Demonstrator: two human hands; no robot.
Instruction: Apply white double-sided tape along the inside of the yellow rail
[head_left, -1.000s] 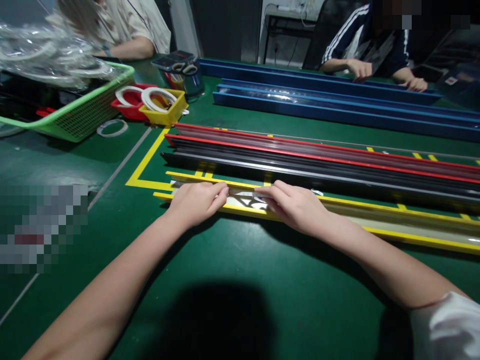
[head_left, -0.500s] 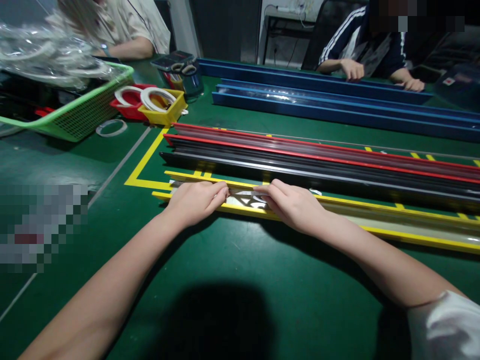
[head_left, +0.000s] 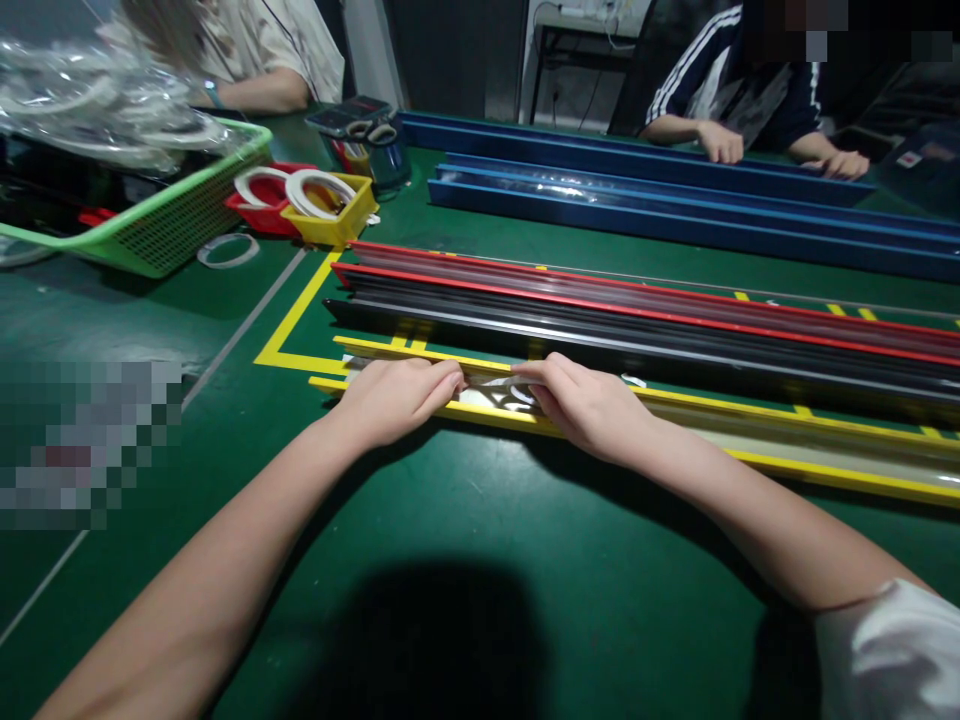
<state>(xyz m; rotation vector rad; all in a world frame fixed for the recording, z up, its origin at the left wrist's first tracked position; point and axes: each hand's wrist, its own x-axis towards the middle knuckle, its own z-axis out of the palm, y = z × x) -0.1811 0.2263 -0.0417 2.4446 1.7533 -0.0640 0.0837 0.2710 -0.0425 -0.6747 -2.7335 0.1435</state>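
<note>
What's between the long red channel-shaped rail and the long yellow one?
The head view shows a long black rail, then, nearer the yellow rail, short yellow tape strips.

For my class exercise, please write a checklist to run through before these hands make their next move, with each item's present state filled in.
1. Left hand at the yellow-edged channel: ok, near its left end.
2. Right hand at the same channel: ok, farther along it, with a gap between the hands.
3. Firm grip by both hands: cannot tell; the fingers hide the contact.
4. Whole yellow-edged channel in view: not ok; it runs out of the picture on the right.
5. Loose ring away from the hands: ok, on the table near the green basket.
6. Co-worker's hand apart from these hands: ok, by the far blue channel.
</note>
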